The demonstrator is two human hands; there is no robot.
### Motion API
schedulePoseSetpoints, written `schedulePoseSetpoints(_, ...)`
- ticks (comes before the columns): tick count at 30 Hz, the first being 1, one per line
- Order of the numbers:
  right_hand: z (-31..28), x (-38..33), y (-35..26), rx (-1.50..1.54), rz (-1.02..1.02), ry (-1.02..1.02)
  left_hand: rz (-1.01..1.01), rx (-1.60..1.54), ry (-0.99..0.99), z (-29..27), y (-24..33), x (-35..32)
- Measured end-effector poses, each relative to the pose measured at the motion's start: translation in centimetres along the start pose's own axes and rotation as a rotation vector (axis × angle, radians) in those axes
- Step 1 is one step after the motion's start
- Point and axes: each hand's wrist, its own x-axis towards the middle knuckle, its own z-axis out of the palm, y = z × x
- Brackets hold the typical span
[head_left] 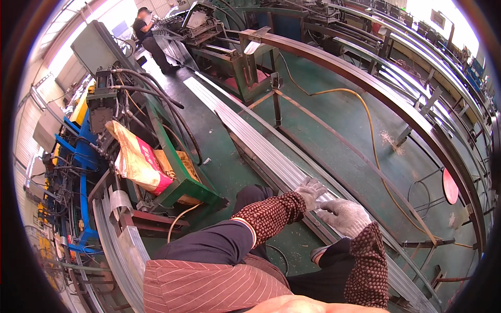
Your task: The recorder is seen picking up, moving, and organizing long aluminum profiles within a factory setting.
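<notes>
Both hands are down on the same stack of long metal strips (261,143), palms and fingers spread flat rather than wrapped around anything. The left hand (310,191) is in a grey knit work glove, fingers splayed and pressed onto the top of the stack near its close end. The right hand (344,215), same kind of glove, lies just beside it, a bit nearer and to the right, fingers pointing left across the strips. So neither one is clamped on anything, just resting open on the metal.

Both forearms wear dark red sleeve covers with a small dotted pattern, and the left arm comes in from the lower middle, bent across a dark trouser knee. A striped reddish garment fills the bottom edge.

The strips themselves are thin, shiny, pale silver, ribbed lengthwise, and run from the near right way off to the far left along a low steel rack (292,133) on the green floor (334,120). A yellow hose (368,120) snakes over the floor to the right. On the left sits a green machine (175,156) with black cables and a crumpled tan and pink sack (136,156). Far off, another person (148,36) stands at a machine.
</notes>
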Motion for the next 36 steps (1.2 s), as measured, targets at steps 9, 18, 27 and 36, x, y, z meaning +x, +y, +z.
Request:
schedulePoseSetpoints(9, 0.0, 0.2, -0.1, -0.012, -0.012, 0.001, -0.029, 0.057, 0.027, 1.4, -0.9, 0.7)
schedulePoseSetpoints(18, 0.9, 0.6, 0.5, -0.007, -0.077, 0.032, -0.021, 0.087, 0.062, 2.3, -1.5, 0.2)
schedulePoseSetpoints(27, 0.6, 0.5, 0.5, 0.071, -0.119, 0.083, -0.107, 0.197, -0.012, 7.9, -4.4, 2.4)
schedulePoseSetpoints(36, 6.3, 7.7, 5.1, -0.054, -0.097, 0.020, 0.176, 0.514, -0.219, 13.7, -5.6, 9.6)
